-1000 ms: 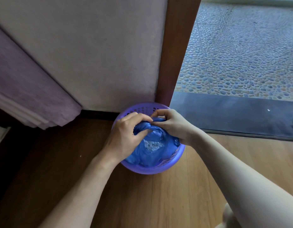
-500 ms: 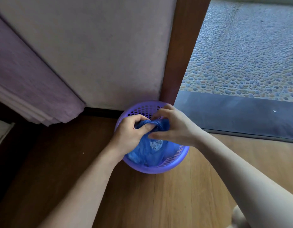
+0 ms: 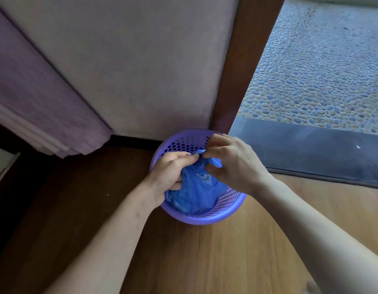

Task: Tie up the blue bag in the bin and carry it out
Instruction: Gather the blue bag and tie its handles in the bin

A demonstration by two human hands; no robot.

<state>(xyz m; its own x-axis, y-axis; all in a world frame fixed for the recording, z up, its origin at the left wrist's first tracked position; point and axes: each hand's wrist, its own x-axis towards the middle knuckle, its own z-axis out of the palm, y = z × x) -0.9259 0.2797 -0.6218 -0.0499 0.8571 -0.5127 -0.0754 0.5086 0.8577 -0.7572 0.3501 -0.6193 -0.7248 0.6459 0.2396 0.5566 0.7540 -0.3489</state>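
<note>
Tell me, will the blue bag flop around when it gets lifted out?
Probably floppy: the blue bag is thin, wrinkled plastic bunched in both hands. It looks fairly light, since it sags loosely inside the purple bin. Its gathered top may slip.

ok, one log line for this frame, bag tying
stage: tying | left hand: grips blue bag | right hand: grips bag top | bag: in purple bin

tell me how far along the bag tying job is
Done: the top of the blue bag is gathered into a bunch. In hand: the left hand and right hand both pinch that bunch, working the knot; whether it is tight cannot be told. Left: the bag sits inside the purple bin, so lifting it and carrying it out through the doorway remain.
</note>
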